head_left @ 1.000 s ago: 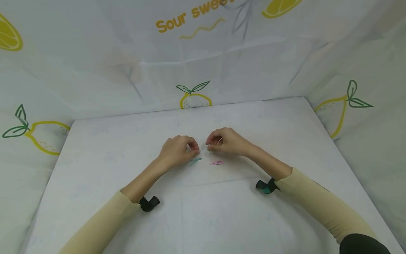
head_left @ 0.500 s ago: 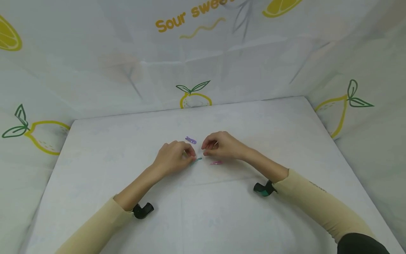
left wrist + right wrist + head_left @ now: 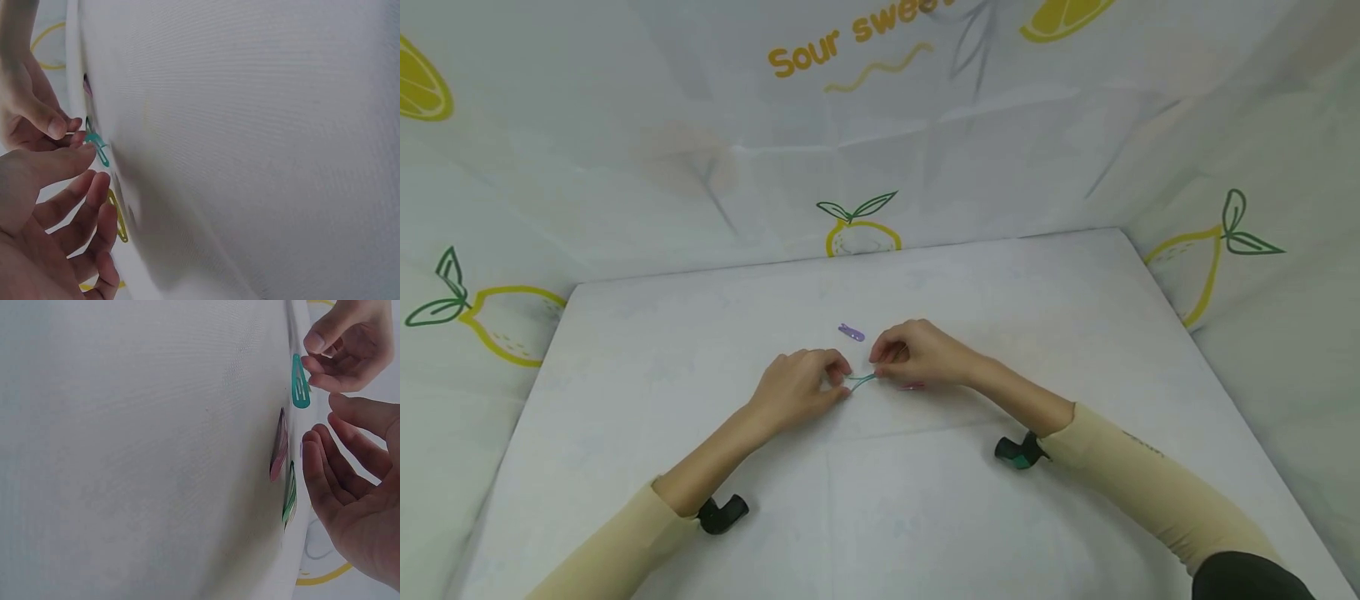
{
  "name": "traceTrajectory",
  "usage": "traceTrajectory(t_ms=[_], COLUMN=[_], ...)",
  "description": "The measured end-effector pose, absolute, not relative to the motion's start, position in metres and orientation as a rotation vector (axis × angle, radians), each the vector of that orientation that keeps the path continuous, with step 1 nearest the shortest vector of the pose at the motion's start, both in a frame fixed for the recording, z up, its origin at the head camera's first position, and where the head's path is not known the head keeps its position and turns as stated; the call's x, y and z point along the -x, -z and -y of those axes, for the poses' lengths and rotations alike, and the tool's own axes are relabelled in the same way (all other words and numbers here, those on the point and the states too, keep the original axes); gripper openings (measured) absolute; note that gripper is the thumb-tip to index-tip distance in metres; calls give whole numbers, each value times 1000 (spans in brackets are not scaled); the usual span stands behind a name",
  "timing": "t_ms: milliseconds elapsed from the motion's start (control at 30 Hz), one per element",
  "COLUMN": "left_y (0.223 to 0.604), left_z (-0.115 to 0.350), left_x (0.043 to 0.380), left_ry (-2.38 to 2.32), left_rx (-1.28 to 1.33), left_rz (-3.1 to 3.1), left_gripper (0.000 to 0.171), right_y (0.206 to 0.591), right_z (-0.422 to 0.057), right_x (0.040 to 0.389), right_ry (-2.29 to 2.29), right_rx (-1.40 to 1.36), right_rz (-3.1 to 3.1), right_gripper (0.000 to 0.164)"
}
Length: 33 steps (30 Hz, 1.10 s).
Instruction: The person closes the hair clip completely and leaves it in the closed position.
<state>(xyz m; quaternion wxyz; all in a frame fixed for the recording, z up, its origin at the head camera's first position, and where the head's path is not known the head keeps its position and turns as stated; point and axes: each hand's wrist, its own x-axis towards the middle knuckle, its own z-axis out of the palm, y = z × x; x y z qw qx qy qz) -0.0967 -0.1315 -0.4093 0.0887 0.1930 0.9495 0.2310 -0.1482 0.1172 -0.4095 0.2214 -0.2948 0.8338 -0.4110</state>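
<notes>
A teal snap hair clip lies on the white table between my hands, its two arms spread apart toward the left. My left hand has its fingertips right at the spread ends, and its thumb tip overlaps the teal clip in the left wrist view. The right hand reaches to the joined end, thumb tip overlapping it from the head. Thumb and fingers of the right hand stand apart, near the teal clip. Beyond the hands lies a purple hair clip.
A pink clip lies partly under the right hand, with a green clip beside it in the right wrist view. Below my left fingers a yellow clip shows. A lemon-print cloth hangs behind the table.
My left hand has drawn back to the left and toward me, uncovering the purple clip. The right hand has come left and nearer, to the teal clip's end, now partly covering the pink clip.
</notes>
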Motion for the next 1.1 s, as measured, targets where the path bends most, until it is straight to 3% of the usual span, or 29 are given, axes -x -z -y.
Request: traceTrajectory(t_ms=[1100], left_y=[423], left_z=[129], left_x=[90], left_ry=[-793], left_rx=[-486], left_rz=[-2811], left_gripper=[22], right_y=[417], right_z=[-109], right_x=[146], right_ry=[983], right_rx=[903], right_rz=[-2334], right_gripper=[11])
